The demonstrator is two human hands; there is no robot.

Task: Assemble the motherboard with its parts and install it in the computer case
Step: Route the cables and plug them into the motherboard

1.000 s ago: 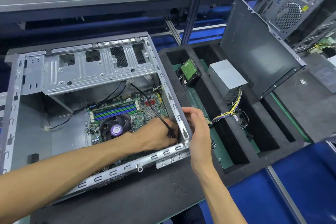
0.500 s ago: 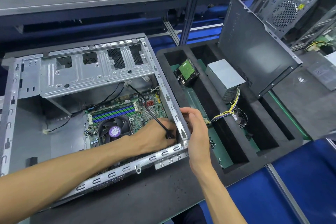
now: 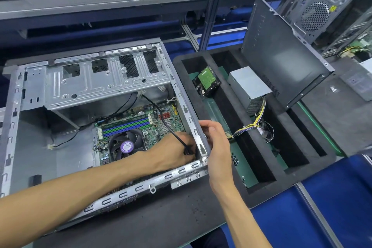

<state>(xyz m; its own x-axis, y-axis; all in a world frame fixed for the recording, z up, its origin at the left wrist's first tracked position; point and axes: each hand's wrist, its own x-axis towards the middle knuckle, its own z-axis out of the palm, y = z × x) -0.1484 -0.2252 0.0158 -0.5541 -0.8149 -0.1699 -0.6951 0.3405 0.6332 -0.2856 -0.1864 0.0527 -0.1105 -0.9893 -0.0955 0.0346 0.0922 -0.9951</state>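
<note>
— Where does the head camera look from?
— Above, facing forward and down, close over the case [image 3: 189,119].
— A second view?
— None; the right fingers [image 3: 209,127] sit mid-frame.

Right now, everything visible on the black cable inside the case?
The black cable is thin, round and dark-sheathed. It comes out from under the drive cage and runs slanting over the motherboard toward the case's near right corner. The left hand holds its near end there; the plug itself is hidden by the fingers.
</note>
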